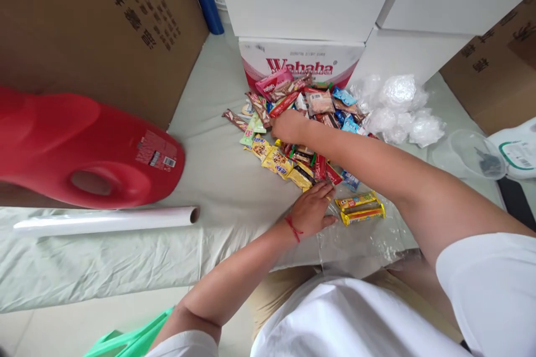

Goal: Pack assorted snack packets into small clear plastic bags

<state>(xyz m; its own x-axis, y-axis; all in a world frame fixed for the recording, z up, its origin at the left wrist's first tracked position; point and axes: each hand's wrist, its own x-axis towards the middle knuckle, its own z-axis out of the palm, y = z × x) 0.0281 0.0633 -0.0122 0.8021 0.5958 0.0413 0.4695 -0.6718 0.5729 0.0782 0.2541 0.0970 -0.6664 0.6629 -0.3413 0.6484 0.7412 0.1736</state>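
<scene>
A heap of wrapped snacks (320, 103) lies on the cloth-covered table. My right hand (288, 127) reaches into its left part, fingers curled down among the wrappers; whatever they grip is hidden. Just below is a strip of yellow cookie packets (277, 162). My left hand (312, 209) rests with fingers stretched out at the heap's near edge, by the left edge of a clear plastic bag (360, 240). Two yellow snack bars (362, 215) lie side by side on or in the bag, right of that hand; I cannot tell which. A pink nabati packet (274, 83) tops the heap.
A white Wahaha carton (301, 58) stands behind the heap. Crumpled clear plastic bags (400, 109) and a clear tub (469, 153) are at right. A red jug (96, 156), a white roll (109, 220) and a brown cardboard box (104, 28) occupy the left.
</scene>
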